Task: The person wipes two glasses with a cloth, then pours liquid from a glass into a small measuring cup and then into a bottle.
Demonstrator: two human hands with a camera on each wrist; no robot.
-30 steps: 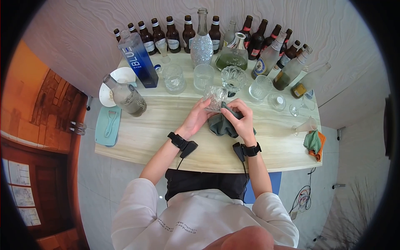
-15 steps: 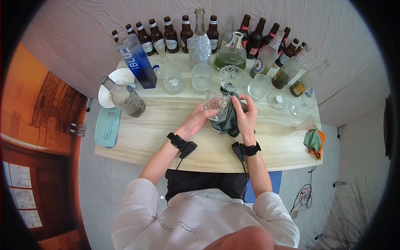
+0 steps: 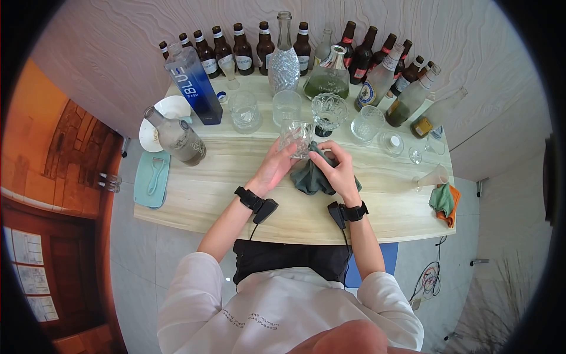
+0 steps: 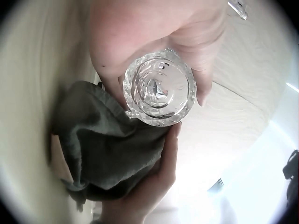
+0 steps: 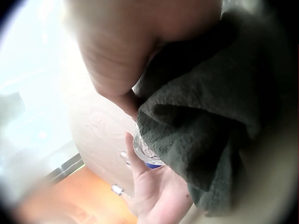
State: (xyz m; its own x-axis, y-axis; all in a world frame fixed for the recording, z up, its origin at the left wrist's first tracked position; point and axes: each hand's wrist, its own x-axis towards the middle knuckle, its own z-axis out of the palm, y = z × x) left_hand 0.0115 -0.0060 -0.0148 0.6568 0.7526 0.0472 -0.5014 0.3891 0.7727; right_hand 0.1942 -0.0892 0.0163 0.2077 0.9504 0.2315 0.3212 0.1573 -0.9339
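Observation:
Above the near half of the table, my left hand (image 3: 272, 168) holds a clear cut-glass tumbler (image 3: 296, 134), fingers and thumb curled around its side. One round end of the tumbler (image 4: 161, 88) faces the left wrist camera. A dark green cloth (image 3: 308, 179) hangs bunched from my right hand (image 3: 339, 171), whose thumb and fingers pinch it against the tumbler's right side. In the right wrist view the cloth (image 5: 201, 116) covers most of the glass, with the left hand (image 5: 161, 193) beyond it. Just behind the tumbler stands a footed glass bowl (image 3: 328, 112).
Several glasses, including a tumbler (image 3: 367, 124), stand behind my hands, with a blue bottle (image 3: 197, 88) and brown bottles (image 3: 243, 50) further back. At left are a grey bottle (image 3: 183, 144) and a peeler (image 3: 155, 176) on a light-blue board. Folded cloths (image 3: 443, 205) lie at the right edge.
The tumbler first tipped more upright toward me with the cloth up at its rim, then moved left and away from me. Right hand and cloth have come back down to its side.

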